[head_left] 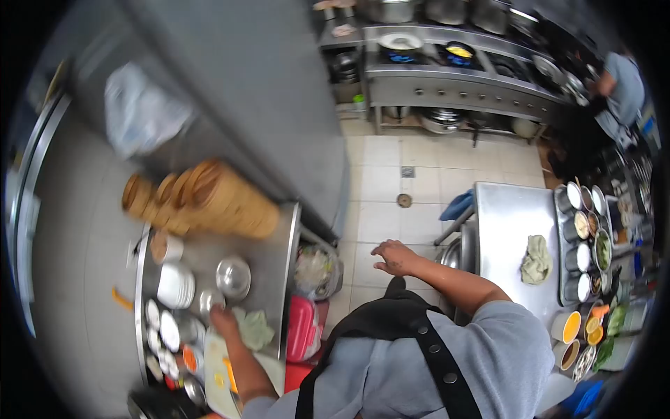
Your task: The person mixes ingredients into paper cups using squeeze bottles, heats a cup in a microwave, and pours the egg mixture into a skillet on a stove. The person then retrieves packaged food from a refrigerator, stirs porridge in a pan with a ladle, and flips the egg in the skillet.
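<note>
Room: kitchen, steel counter (279,237) at my left.
Left hand (225,322): resting by a green cloth (255,328); whether it grips anything, I cannot tell.
Right hand (395,255): open, empty, over floor.
Progress: small bowls (174,284) stacked; wiping seems unstarted.

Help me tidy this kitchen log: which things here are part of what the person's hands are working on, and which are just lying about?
In hand:
left hand at a small round steel bowl
pale green crumpled cloth beside that hand
right hand, open in the air, holding nothing

Lying about:
stacked round bamboo steamer baskets
stack of white plates
second green cloth on the far steel table
</note>
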The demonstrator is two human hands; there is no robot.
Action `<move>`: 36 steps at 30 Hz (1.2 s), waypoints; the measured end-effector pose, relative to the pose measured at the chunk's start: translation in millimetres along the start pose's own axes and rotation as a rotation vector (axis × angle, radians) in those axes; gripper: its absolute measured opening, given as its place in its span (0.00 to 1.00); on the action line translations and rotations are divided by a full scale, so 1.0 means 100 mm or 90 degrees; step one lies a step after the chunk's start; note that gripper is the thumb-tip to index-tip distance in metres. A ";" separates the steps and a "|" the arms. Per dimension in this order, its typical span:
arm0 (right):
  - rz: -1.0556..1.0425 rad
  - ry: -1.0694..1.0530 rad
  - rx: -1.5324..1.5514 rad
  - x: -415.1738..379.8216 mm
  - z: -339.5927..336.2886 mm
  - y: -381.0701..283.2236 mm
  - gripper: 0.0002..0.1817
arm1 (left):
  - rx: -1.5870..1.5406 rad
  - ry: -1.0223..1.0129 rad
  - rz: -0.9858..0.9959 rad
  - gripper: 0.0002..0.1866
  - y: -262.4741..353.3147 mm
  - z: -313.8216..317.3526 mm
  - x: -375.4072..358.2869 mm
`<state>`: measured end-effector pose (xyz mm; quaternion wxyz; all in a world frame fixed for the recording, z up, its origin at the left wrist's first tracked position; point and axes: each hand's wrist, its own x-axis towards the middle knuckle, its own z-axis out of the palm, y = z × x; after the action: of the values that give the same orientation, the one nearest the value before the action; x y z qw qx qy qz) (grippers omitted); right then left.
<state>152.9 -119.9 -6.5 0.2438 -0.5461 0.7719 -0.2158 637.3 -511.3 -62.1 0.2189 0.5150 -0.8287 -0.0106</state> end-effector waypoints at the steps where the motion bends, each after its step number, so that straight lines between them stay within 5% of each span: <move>1: 0.031 0.004 -0.015 -0.14 -0.13 0.26 0.21 | -0.018 0.020 -0.097 0.19 0.31 -0.09 -0.05; 3: 0.095 0.049 -0.027 -0.38 -0.43 0.57 0.20 | 0.140 0.217 0.022 0.21 0.88 -0.35 -0.03; 6: 0.168 0.187 -0.033 -0.54 -0.80 0.86 0.20 | -0.027 0.350 0.126 0.19 1.76 -0.45 0.07; 8: 0.209 0.265 -0.032 -0.58 -0.93 1.04 0.18 | -0.202 0.120 0.132 0.18 2.65 -0.20 -0.01; 9: 0.220 0.295 -0.023 -0.56 -0.98 1.12 0.18 | -0.238 0.035 0.277 0.16 3.24 -0.13 -0.04; 13: 0.262 0.421 0.025 -0.53 -1.28 1.36 0.17 | -0.393 -0.419 0.490 0.12 4.75 0.60 0.17; 16: 0.296 0.500 0.059 -0.56 -1.46 1.67 0.17 | -0.378 -0.491 0.558 0.10 5.46 1.04 0.59; 21: 0.441 0.550 -0.024 -0.54 -1.81 2.35 0.17 | -0.437 -0.556 0.486 0.12 6.25 2.18 1.44; 23: 0.569 0.469 -0.007 -0.47 -1.93 2.59 0.19 | -0.436 -0.649 0.422 0.14 6.60 2.72 1.78; 26: 0.794 0.294 0.040 -0.36 -2.07 2.83 0.21 | -0.131 -0.849 0.417 0.20 7.18 3.18 2.27; 29: 0.893 0.189 0.152 -0.31 -2.08 3.17 0.23 | -0.054 -0.910 0.521 0.25 7.84 3.36 2.67; 33: 0.933 0.246 0.217 -0.27 -2.06 3.50 0.26 | -0.116 -0.920 0.588 0.26 8.67 3.63 2.92; 36: 0.960 0.222 0.261 -0.10 -2.49 3.66 0.28 | -0.446 -1.030 0.609 0.18 9.62 2.80 2.92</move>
<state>-266.3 20.0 -28.3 0.2955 0.2200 0.9051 -0.2124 -393.2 -368.7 21.5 -0.2900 -0.1280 -0.7982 -0.5122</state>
